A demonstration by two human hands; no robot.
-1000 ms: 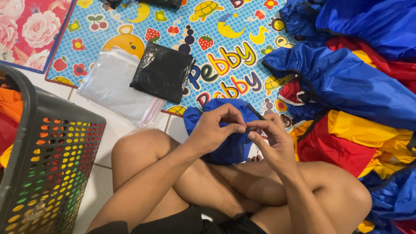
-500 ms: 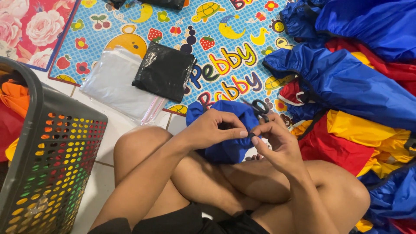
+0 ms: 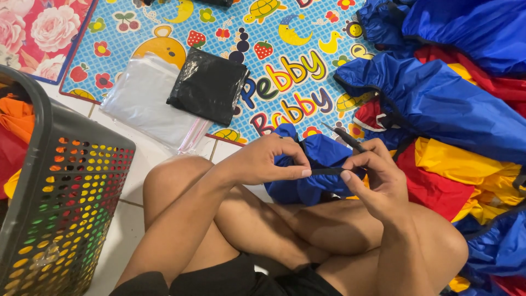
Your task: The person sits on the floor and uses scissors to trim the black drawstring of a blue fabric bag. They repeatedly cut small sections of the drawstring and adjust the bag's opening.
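Since a second ago your left hand point(image 3: 263, 161) and right hand point(image 3: 375, 175) have drawn apart, pulling the black drawstring point(image 3: 326, 171) taut between pinching fingers; judged, cinching is underway. Its long axis runs left-right, above your crossed legs, against the blue bag point(image 3: 309, 172).

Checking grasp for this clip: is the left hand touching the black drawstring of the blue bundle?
Touching. In the head view, the left hand pinches the black drawstring at its fingertips; no gap shows.
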